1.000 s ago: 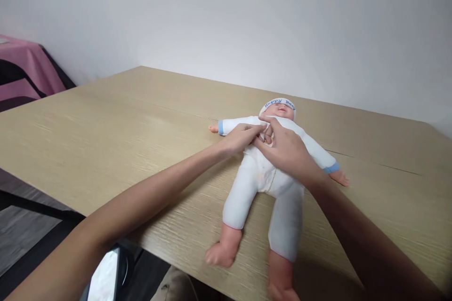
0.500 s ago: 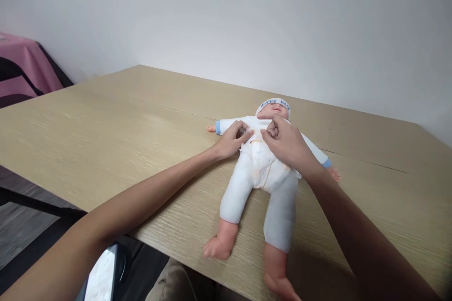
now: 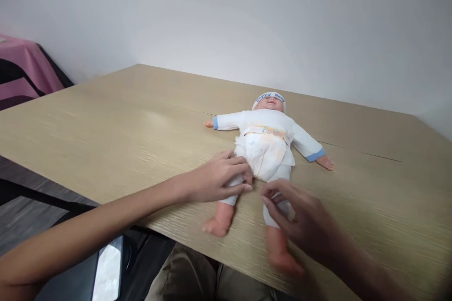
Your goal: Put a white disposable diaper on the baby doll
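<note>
A baby doll lies on its back on the table, arms spread and feet towards me. It wears a white outfit with blue cuffs and a white cap with blue lettering. Around its waist is a white diaper with a coloured patterned band across the front. My left hand is over the leg on the left, fingers loosely bent and thumb apart; whether it touches the leg is unclear. Over the other leg hovers my right hand, slightly blurred, its thumb and fingers curved with a gap between them.
The wooden table reaches back to a pale wall. At far left stands something covered in pink cloth. Below the front edge are my legs and a bright flat object, perhaps a phone.
Both hands have come off the diaper's waist and moved down towards me, over the doll's legs. The patterned waistband is now uncovered.
</note>
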`<control>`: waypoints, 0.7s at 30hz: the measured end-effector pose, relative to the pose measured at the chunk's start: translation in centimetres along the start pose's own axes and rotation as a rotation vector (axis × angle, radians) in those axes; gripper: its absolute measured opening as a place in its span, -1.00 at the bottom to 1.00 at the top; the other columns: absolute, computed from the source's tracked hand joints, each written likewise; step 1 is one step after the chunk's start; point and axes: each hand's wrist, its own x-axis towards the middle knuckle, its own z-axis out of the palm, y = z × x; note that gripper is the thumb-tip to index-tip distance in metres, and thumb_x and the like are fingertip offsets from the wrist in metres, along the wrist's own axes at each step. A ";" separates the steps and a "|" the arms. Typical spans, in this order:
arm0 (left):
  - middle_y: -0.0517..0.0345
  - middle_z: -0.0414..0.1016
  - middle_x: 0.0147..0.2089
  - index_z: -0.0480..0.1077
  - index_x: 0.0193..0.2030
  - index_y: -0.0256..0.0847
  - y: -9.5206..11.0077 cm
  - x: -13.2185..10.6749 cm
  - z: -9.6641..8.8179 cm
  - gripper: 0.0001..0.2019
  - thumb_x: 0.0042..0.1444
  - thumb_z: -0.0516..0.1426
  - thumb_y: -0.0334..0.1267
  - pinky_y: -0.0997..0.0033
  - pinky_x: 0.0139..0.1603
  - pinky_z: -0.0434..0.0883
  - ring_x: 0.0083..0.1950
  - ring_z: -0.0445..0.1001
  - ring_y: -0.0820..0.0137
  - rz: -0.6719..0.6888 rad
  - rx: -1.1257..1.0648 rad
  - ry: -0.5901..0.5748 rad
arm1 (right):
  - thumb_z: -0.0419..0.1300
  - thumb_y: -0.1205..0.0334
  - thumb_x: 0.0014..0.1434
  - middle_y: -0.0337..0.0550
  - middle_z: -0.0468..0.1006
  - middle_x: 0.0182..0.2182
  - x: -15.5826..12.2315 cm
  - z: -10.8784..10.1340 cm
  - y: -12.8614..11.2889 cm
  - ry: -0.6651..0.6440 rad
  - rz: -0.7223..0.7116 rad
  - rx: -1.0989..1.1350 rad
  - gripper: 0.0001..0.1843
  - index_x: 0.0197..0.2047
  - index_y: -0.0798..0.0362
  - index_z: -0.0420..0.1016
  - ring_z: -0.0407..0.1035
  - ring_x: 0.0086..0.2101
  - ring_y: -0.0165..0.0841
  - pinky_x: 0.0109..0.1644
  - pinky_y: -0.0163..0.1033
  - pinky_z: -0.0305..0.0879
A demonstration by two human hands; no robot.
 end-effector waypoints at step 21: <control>-0.03 0.55 0.10 0.53 -0.15 -0.11 -1.6 2.0 3.4 -0.83 0.38 0.30 -0.08 0.06 0.26 0.40 0.15 0.51 0.11 -0.113 -0.069 0.400 | 0.23 0.12 0.46 -0.04 0.63 -0.11 0.6 2.6 1.3 0.207 0.120 -0.221 -0.85 -0.16 -0.03 0.49 0.43 -0.35 -0.25 -0.23 -0.13 0.30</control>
